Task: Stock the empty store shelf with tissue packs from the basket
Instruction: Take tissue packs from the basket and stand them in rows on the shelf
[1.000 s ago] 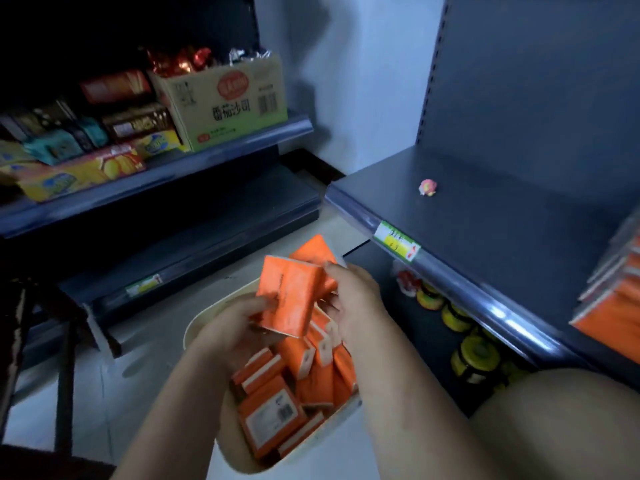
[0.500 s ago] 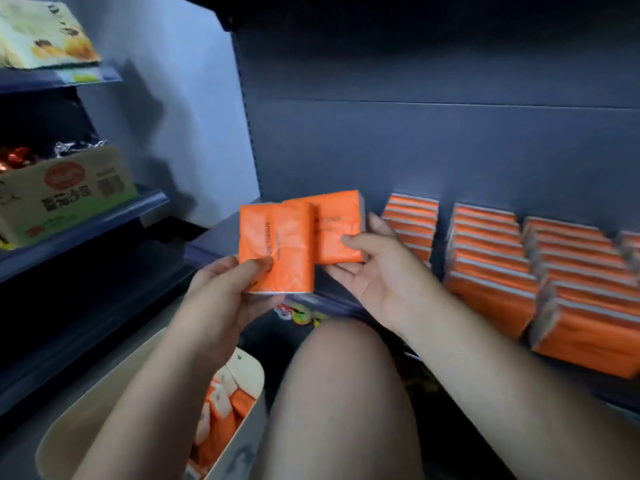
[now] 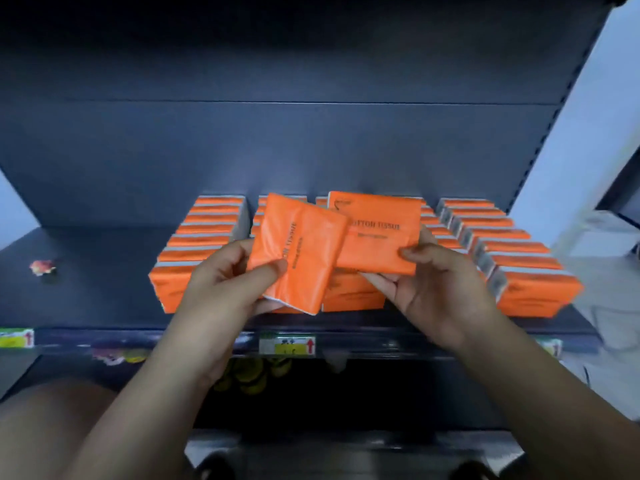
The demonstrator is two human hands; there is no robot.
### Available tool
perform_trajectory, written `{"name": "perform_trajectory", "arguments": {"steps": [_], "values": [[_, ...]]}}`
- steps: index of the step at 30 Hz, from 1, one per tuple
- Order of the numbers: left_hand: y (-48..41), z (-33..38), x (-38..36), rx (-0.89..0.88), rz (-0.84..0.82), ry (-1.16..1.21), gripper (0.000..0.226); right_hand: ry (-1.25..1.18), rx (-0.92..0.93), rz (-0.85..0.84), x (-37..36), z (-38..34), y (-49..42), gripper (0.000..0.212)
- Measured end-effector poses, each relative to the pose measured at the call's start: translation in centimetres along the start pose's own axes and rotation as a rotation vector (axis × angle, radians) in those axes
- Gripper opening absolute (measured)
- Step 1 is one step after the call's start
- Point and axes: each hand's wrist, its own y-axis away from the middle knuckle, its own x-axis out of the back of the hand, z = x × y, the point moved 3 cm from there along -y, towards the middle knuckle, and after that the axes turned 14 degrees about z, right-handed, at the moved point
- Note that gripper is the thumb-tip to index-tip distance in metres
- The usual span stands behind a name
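Above the shelf (image 3: 86,289) — each hand (image 3: 221,289) grips a tissue pack (image 3: 298,251)

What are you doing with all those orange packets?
A person is stocking a store shelf with tissues. The left hand holds one orange tissue pack, tilted, and the right hand holds a second pack that sits partly behind the first. Both packs are held up in front of the rows of packs standing on the shelf. A small pink thing lies on the shelf's left part.
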Motion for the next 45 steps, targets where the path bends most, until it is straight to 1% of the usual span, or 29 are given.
{"name": "perform_trajectory", "arguments": {"steps": [2, 3, 5, 6, 7, 8, 10, 11, 14, 16, 18, 20, 22, 24, 26, 28, 30, 32, 36, 39, 41, 45], "values": [[-0.3, 0.0, -2.1, -0.029, -0.047, -0.038, 0.018, 0.025, 0.015, 0.042, 2.0, -1.2, 0.6, 0.056], [-0.4, -0.1, -3.2, -0.041, -0.068, -0.061, 0.018, 0.032, 0.019, 0.088, 3.0, -1.6, 0.9, 0.05], [-0.1, -0.6, -5.4, -0.05, -0.127, -0.093, 0.017, 0.045, 0.024, 0.175, 4.8, -2.4, 1.4, 0.031], [0.1, -0.8, -6.6, -0.044, -0.164, -0.094, 0.018, 0.052, 0.035, 0.221, 5.6, -2.8, 1.8, 0.029], [0.4, -0.9, -7.7, -0.032, -0.197, -0.087, 0.018, 0.056, 0.055, 0.241, 6.3, -3.4, 2.1, 0.029], [0.5, -1.1, -8.8, -0.024, -0.227, -0.075, 0.018, 0.055, 0.087, 0.242, 6.9, -4.1, 2.5, 0.034], [0.8, -1.4, -10.6, -0.033, -0.282, -0.048, 0.022, 0.065, 0.159, 0.224, 8.1, -5.9, 3.4, 0.054], [0.9, -1.5, -11.5, -0.035, -0.315, -0.032, 0.026, 0.079, 0.186, 0.226, 8.6, -6.8, 3.9, 0.058], [1.9, -2.0, -14.3, 0.057, -0.436, 0.088, 0.029, 0.098, 0.216, 0.236, 10.2, -8.7, 5.1, 0.057], [2.4, -2.3, -16.2, 0.118, -0.488, 0.145, 0.032, 0.107, 0.227, 0.265, 11.5, -9.3, 5.8, 0.054], [2.9, -2.4, -18.1, 0.124, -0.523, 0.165, 0.036, 0.237, 0.262, 0.347, 12.8, -9.7, 6.2, 0.053], [3.6, -2.5, -19.8, 0.091, -0.57, 0.126, 0.037, 0.423, 0.311, 0.438, 13.8, -10.3, 6.4, 0.048], [4.3, -2.8, -21.5, 0.061, -0.597, 0.079, 0.038, 0.541, 0.344, 0.485, 14.6, -11.1, 6.5, 0.05], [4.8, -3.2, -22.8, 0.081, -0.594, 0.078, 0.035, 0.602, 0.364, 0.528, 15.5, -12.0, 6.7, 0.056], [5.2, -3.5, -23.8, 0.103, -0.595, 0.081, 0.033, 0.717, 0.4, 0.561, 16.2, -13.2, 7.1, 0.057], [5.7, -3.7, -24.6, 0.099, -0.639, 0.074, 0.034, 0.912, 0.48, 0.598, 16.5, -14.4, 7.5, 0.05], [6.0, -3.9, -25.1, 0.081, -0.713, 0.057, 0.037, 1.179, 0.624, 0.63, 16.2, -15.3, 7.8, 0.042], [6.0, -4.1, -25.5, 0.057, -0.762, 0.048, 0.043, 1.373, 0.701, 0.62, 16.0, -15.9, 8.0, 0.038], [5.5, -4.6, -25.7, 0.021, -0.775, 0.071, 0.045, 1.513, 0.695, 0.561, 16.2, -16.7, 8.2, 0.035], [4.9, -5.0, -25.7, 0.011, -0.774, 0.08, 0.046, 1.558, 0.716, 0.538, 16.8, -16.9, 8.2, 0.037], [4.2, -5.0, -25.5, -0.003, -0.724, 0.073, 0.047, 1.617, 0.749, 0.58, 17.3, -17.0, 8.2, 0.039], [2.4, -4.6, -24.5, -0.131, -0.611, 0.028, 0.042, 1.721, 0.734, 0.666, 18.6, -17.2, 7.8, 0.042]]}}
